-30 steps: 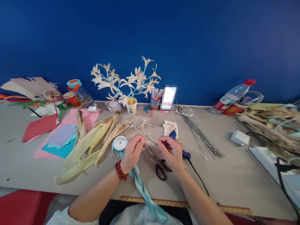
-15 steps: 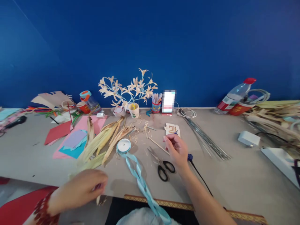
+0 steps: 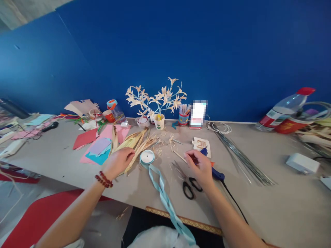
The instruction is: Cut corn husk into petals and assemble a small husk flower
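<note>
My left hand [image 3: 119, 162], with a red bead bracelet [image 3: 103, 179] on the wrist, is over the pile of dried corn husks [image 3: 137, 140]. Its fingers are curled together; what they hold, if anything, is hidden. My right hand [image 3: 201, 168] hovers above the black-handled scissors [image 3: 188, 190], thumb and fingertips pinched close; anything between them is too small to make out. Partly behind that hand is a blue glue gun [image 3: 218, 174] with a black cord. Between my hands lies a ribbon spool [image 3: 147, 157], its light blue ribbon [image 3: 164, 196] trailing over the table edge to my lap.
Husk flowers [image 3: 157, 98] stand in a paper cup [image 3: 159, 122] by the blue wall. Wires [image 3: 245, 160], a white adapter [image 3: 302, 163] and a tilted bottle [image 3: 281, 109] are on the right. Coloured paper [image 3: 99, 147] lies left. A pen holder [image 3: 183, 119] is beside a blurred-out screen [image 3: 198, 113].
My left hand has moved from the table's front edge up and forward to the husks. My right hand stays pinched near the scissors. The view has shifted left.
</note>
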Motion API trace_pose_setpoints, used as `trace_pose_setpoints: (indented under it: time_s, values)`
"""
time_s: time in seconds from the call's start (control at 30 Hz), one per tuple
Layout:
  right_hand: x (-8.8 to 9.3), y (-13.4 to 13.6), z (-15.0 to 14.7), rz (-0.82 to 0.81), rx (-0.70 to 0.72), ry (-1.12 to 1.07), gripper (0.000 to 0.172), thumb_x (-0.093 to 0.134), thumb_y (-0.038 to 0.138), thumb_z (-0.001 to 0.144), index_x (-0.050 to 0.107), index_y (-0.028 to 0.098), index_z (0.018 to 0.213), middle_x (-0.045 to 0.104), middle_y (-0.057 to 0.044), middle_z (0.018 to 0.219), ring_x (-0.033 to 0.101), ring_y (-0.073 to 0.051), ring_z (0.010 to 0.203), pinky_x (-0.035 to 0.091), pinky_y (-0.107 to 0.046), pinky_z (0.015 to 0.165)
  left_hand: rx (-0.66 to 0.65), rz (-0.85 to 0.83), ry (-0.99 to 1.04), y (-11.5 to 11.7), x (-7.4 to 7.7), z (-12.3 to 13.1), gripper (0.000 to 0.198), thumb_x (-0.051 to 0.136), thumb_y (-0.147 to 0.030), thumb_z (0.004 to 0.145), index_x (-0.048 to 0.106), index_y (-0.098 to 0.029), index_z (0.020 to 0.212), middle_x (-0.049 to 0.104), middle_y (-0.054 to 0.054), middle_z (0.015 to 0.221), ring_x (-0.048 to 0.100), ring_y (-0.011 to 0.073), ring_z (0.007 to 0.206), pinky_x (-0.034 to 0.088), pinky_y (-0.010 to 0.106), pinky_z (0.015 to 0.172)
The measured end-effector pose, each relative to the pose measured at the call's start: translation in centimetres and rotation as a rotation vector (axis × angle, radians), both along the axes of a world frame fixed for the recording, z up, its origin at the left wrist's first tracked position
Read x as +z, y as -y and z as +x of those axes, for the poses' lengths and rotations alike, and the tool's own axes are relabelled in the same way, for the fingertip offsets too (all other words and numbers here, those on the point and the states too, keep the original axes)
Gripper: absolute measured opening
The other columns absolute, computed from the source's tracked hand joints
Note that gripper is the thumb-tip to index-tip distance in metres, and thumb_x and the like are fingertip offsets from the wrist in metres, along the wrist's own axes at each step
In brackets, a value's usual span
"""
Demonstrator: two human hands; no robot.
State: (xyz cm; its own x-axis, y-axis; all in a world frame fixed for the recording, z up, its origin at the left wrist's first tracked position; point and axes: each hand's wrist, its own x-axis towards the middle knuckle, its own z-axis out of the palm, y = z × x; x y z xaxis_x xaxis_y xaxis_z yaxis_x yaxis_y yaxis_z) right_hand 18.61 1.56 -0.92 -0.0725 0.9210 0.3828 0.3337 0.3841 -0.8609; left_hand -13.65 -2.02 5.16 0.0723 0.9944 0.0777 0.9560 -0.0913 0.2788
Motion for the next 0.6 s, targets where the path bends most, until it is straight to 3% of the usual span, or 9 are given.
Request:
trace_pose_setpoints:
  time_s: [0.23,0.47,0.6]
  values:
    - [0.1,-0.2,-0.1,0.012,0.017,0.036,0.019,0.054,0.034,0.090,0.059,0.019,0.078,0.054,0.001,0.064,0.051,-0.013,0.055,0.039,-0.023,0.049,0.101,-0.020,-0.184,-0.5,-2.0,0.6,0.023,0.050,-0.039,0.088,0.060,-0.020,0.082,0.064,0.005,0.085,0.060,0.0186,0.071,0.037,0.028,0.061]
    - [0.0,-0.2,-0.1,0.008,0.005,0.034,0.021,0.054,0.035,0.090,0.058,0.019,0.077,0.055,0.000,0.065,0.051,-0.013,0.056,0.040,-0.023,0.049,0.038,0.175,-0.055,-0.7,-1.8,1.2,0.022,0.040,-0.029,0.094,0.060,-0.021,0.093,0.064,0.005,0.096,0.061,0.0180,0.084,0.042,0.027,0.074]
    - [-0.2,-0.4,-0.1,0.019,0.015,0.063,0.019,0.054,0.033,0.089,0.059,0.019,0.077,0.056,0.001,0.065,0.051,-0.013,0.056,0.039,-0.023,0.049,0.136,0.066,-0.131,-1.7,-2.5,0.3,0.020,0.047,-0.032,0.089,0.061,-0.020,0.082,0.065,0.006,0.084,0.061,0.0199,0.078,0.039,0.029,0.065]
